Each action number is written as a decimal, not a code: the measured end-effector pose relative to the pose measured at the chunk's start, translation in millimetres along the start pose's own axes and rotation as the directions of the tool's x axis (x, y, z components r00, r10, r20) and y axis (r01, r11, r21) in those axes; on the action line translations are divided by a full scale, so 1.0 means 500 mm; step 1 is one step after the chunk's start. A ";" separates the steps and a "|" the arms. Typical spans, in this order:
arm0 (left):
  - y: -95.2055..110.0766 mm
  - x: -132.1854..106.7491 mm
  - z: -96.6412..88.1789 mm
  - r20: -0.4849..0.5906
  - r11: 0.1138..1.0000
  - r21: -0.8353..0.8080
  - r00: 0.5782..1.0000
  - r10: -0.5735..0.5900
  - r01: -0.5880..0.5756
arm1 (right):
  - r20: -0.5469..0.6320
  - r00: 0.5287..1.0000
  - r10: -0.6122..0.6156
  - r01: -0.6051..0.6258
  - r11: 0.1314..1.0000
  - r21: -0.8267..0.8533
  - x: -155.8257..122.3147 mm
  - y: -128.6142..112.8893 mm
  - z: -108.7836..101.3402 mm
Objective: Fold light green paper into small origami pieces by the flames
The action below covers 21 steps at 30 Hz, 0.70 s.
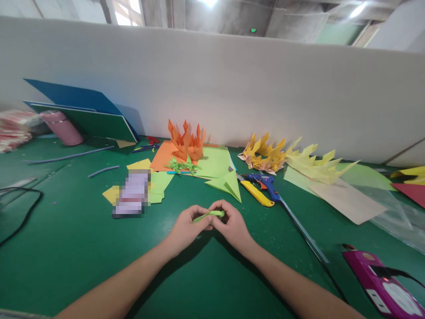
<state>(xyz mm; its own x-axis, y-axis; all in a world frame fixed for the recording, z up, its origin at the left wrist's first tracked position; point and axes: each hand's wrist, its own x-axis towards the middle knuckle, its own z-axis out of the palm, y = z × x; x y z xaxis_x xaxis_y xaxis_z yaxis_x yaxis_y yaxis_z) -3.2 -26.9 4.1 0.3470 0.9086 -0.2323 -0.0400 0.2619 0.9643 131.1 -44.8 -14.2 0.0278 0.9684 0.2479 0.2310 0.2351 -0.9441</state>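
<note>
Both my hands meet at the middle of the green table [66, 248]. My left hand [186, 228] and my right hand [232, 225] are closed in a pinch on a small folded strip of light green paper [208, 215], held just above the tabletop. Beyond them lie light green paper sheets [215, 166], one with a folded pointed corner [229, 184]. An orange folded paper flower [186, 141] stands further back, with a small green folded piece [182, 165] in front of it.
A yellow utility knife [256, 193], a blue glue gun [267, 184] and a long metal ruler [303, 232] lie to the right. Yellow paper flowers [265, 153] sit at the back, a purple device [381, 281] at right, a black cable [23, 212] at left, coloured boards [83, 115] against the partition.
</note>
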 end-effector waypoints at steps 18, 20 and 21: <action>0.011 0.006 -0.007 -0.084 0.990 -0.137 0.996 -0.040 0.029 | -0.029 0.997 0.071 -0.066 0.987 0.146 0.009 0.013 -0.006; 0.011 0.007 -0.008 -0.096 0.989 -0.147 0.995 -0.040 0.026 | -0.042 0.998 0.037 -0.033 0.996 0.080 0.007 0.012 -0.007; 0.010 0.007 -0.009 -0.099 0.989 -0.147 0.994 -0.041 0.027 | -0.055 0.998 0.009 -0.007 0.999 0.042 0.005 0.011 -0.006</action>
<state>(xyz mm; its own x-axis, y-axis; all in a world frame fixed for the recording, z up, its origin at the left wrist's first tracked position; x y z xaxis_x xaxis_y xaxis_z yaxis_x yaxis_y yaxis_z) -6.4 -20.9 7.7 0.2544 0.9246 -0.2834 -0.1677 0.3308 0.9287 135.5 -41.3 -18.1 0.0832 0.9645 0.2507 0.1898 0.2317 -0.9541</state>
